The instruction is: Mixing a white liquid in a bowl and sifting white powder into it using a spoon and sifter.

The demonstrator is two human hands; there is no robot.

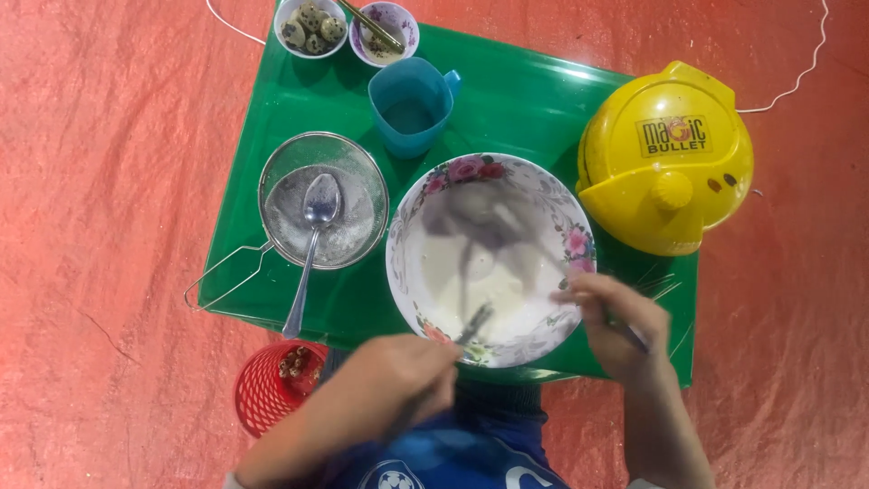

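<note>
Mixing step: left hand (398, 376) clamped on whisk (472, 323) in floral bowl (405, 249) w/ batter; right hand (615, 319) gripping rim. Next needs steady bowl.

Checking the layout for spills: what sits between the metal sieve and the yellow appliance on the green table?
In the head view, the flowered bowl of white batter sits between the sieve and the yellow appliance.

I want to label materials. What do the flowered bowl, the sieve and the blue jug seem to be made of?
Flowered bowl: probably ceramic or melamine; glossy white with printed flowers, so it stays open.
Sieve: metal, apparently steel; silvery rim, fine grey mesh, wire handle.
Blue jug: plastic; uniform matte colour, moulded handle.
</note>
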